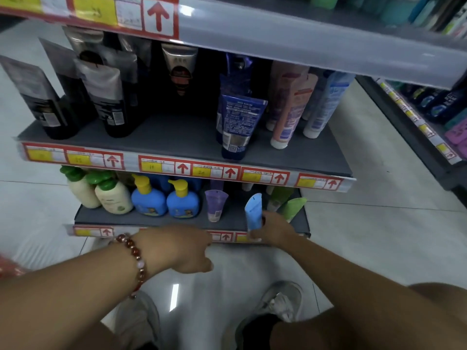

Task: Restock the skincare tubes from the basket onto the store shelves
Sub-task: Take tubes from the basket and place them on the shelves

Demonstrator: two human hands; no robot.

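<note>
Item: light blue tube [253,213], upright at the front edge of the lowest shelf [161,219], gripped near its base by the right hand [274,229], between a purple tube [215,204] and green tubes [290,207]. Left hand [183,248]: extended toward the shelf's price strip, fingers pointing away, grip undeterminable. Further left: two blue pump bottles [165,198], cream bottles [101,192]
</note>
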